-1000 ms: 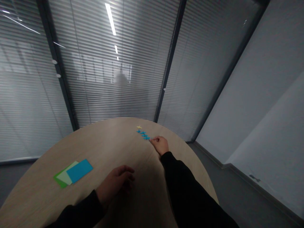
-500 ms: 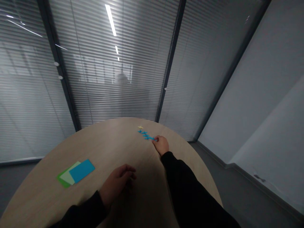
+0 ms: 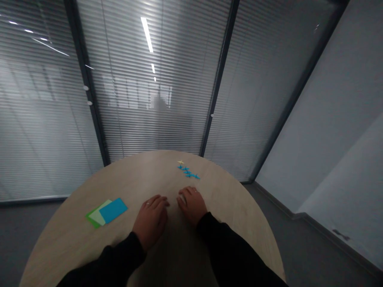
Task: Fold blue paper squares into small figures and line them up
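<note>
My left hand (image 3: 151, 219) lies palm down on the round wooden table (image 3: 74, 235), fingers stretched forward, holding nothing. My right hand (image 3: 192, 204) rests flat beside it, a short gap between them, fingers loosely extended and empty. Ahead of the right hand, near the far edge, lies a row of several small blue folded paper pieces (image 3: 188, 172), with one pale yellow piece (image 3: 180, 162) at its far end. Both arms wear black sleeves.
A fanned stack of paper sheets (image 3: 107, 211), blue on top of pale green and green, lies on the left of the table. Glass walls with closed blinds stand behind the table. A grey floor and white wall are to the right.
My right hand has let go of the last blue piece in the row and drawn back toward me, settling flat beside my left hand. The view has shifted slightly.
</note>
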Demonstrator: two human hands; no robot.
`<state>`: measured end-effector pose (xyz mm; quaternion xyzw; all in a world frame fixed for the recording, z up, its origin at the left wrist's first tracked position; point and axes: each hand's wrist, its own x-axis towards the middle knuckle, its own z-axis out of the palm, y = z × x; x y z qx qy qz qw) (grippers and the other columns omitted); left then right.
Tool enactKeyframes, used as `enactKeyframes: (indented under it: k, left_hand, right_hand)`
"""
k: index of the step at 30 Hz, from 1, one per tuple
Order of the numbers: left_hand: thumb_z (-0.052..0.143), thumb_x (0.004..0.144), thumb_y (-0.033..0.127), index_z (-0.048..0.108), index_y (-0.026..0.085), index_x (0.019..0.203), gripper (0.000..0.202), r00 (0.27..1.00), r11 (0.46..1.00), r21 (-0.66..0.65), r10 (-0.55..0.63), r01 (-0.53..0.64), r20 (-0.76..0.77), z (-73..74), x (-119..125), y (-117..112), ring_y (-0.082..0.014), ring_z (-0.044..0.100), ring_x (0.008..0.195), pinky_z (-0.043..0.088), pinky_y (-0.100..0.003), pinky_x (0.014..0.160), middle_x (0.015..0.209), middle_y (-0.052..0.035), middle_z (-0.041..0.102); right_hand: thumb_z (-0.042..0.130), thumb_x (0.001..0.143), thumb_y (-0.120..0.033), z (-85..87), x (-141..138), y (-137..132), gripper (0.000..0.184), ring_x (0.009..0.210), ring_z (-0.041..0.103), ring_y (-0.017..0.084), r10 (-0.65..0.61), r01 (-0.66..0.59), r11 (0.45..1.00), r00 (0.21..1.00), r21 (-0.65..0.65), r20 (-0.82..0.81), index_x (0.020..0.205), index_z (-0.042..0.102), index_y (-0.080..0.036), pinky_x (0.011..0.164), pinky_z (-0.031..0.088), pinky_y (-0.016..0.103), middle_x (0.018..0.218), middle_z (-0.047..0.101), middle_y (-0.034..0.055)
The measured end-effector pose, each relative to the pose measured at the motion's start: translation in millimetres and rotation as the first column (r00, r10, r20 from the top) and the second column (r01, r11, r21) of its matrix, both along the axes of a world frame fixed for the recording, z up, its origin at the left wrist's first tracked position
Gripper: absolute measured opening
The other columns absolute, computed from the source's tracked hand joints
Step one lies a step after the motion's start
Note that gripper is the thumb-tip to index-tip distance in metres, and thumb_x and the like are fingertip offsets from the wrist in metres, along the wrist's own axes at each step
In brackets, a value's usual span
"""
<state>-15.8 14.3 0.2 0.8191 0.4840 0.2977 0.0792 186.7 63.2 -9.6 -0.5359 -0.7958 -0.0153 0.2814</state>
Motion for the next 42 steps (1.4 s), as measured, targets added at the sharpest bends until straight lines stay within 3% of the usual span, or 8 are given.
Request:
enactKeyframes:
  k: [3, 5, 7, 12, 19, 30, 38, 42]
  left_hand:
    - [0.043, 0.094, 0.019, 0.068, 0.016, 0.117, 0.034, 0.996, 0.999, -0.035, 0.019, -0.022, -0.092, -0.5, 3, 1, -0.0317, 0.051, 0.131, 0.036, -0.05, 0.112, 0.136, -0.0135, 0.064]
    - [0.042, 0.095, 0.02, 0.067, 0.016, 0.121, 0.036, 0.99, 0.998, -0.042, 0.034, -0.041, -0.14, -2.3, 4, 2, -0.0307, 0.049, 0.134, 0.035, -0.048, 0.113, 0.14, -0.0128, 0.061]
    - [0.043, 0.096, 0.025, 0.061, 0.016, 0.132, 0.041, 0.977, 0.996, -0.05, 0.064, -0.075, -0.205, -6.9, 5, 3, -0.0326, 0.044, 0.139, 0.03, -0.053, 0.116, 0.147, -0.0126, 0.055]
    - [0.036, 0.1, 0.033, 0.043, 0.019, 0.15, 0.053, 0.931, 0.993, -0.076, 0.059, -0.092, -0.359, -19.8, 4, 4, -0.0343, 0.03, 0.148, 0.019, -0.061, 0.117, 0.16, -0.0127, 0.036]
    - [0.032, 0.102, 0.038, 0.037, 0.028, 0.154, 0.053, 0.904, 0.986, -0.08, 0.103, -0.149, -0.415, -19.0, 6, 4, -0.0422, 0.021, 0.149, 0.009, -0.075, 0.11, 0.164, -0.0106, 0.027]
    - [0.035, 0.101, 0.037, 0.039, 0.029, 0.152, 0.052, 0.909, 0.986, -0.076, 0.106, -0.149, -0.404, -16.5, 6, 1, -0.0432, 0.022, 0.149, 0.01, -0.076, 0.11, 0.162, -0.0127, 0.031]
    - [0.038, 0.1, 0.039, 0.045, 0.031, 0.149, 0.05, 0.909, 0.984, -0.101, 0.093, -0.146, -0.406, -10.1, -1, -7, -0.0385, 0.029, 0.148, 0.018, -0.071, 0.113, 0.16, -0.0088, 0.037]
    - [0.038, 0.1, 0.035, 0.054, 0.026, 0.142, 0.046, 0.924, 0.99, -0.104, 0.045, -0.091, -0.38, -3.5, -4, -12, -0.0356, 0.037, 0.144, 0.028, -0.062, 0.115, 0.155, -0.0087, 0.046]
  right_hand:
    - [0.05, 0.098, -0.041, -6.8, -13, -23, 0.039, 0.126, 0.051, 0.029, 0.075, -0.071, 0.995, 0.996, -0.072, 0.051, 0.126, 0.064, -0.017, 0.108, 0.035, 0.042, 0.134, 0.06, 0.015]
    - [0.044, 0.1, -0.048, -11.7, -15, -34, 0.049, 0.137, 0.043, 0.033, 0.044, -0.028, 0.989, 0.994, -0.148, 0.103, 0.137, 0.058, -0.02, 0.113, 0.028, 0.05, 0.148, 0.05, 0.016]
    - [0.037, 0.101, -0.054, -15.3, -14, -42, 0.056, 0.144, 0.034, 0.037, 0.052, -0.02, 0.978, 0.988, -0.21, 0.146, 0.147, 0.049, -0.024, 0.114, 0.023, 0.058, 0.158, 0.038, 0.0145]
    - [0.038, 0.1, -0.055, -15.7, -14, -49, 0.058, 0.148, 0.026, 0.039, 0.001, 0.044, 0.966, 0.985, -0.255, 0.174, 0.15, 0.044, -0.029, 0.113, 0.017, 0.065, 0.162, 0.03, 0.012]
    - [0.04, 0.098, -0.058, -14.1, -17, -49, 0.059, 0.149, 0.02, 0.041, -0.044, 0.092, 0.951, 0.985, -0.296, 0.166, 0.152, 0.04, -0.033, 0.111, 0.007, 0.073, 0.163, 0.026, 0.0083]
    - [0.04, 0.098, -0.057, -6.9, -21, -56, 0.06, 0.148, 0.021, 0.044, -0.034, 0.086, 0.952, 0.984, -0.295, 0.175, 0.153, 0.039, -0.032, 0.108, 0.009, 0.077, 0.163, 0.026, 0.0106]
    - [0.029, 0.097, -0.068, 3.8, -12, -62, 0.07, 0.148, 0.022, 0.043, 0.055, 0.02, 0.93, 0.98, -0.368, 0.193, 0.152, 0.04, -0.027, 0.113, 0.013, 0.07, 0.163, 0.028, 0.0132]
    - [0.035, 0.097, -0.065, 9.1, -7, -63, 0.069, 0.149, 0.02, 0.041, 0.101, -0.008, 0.909, 0.974, -0.416, 0.202, 0.153, 0.039, -0.025, 0.114, 0.014, 0.067, 0.163, 0.026, 0.014]
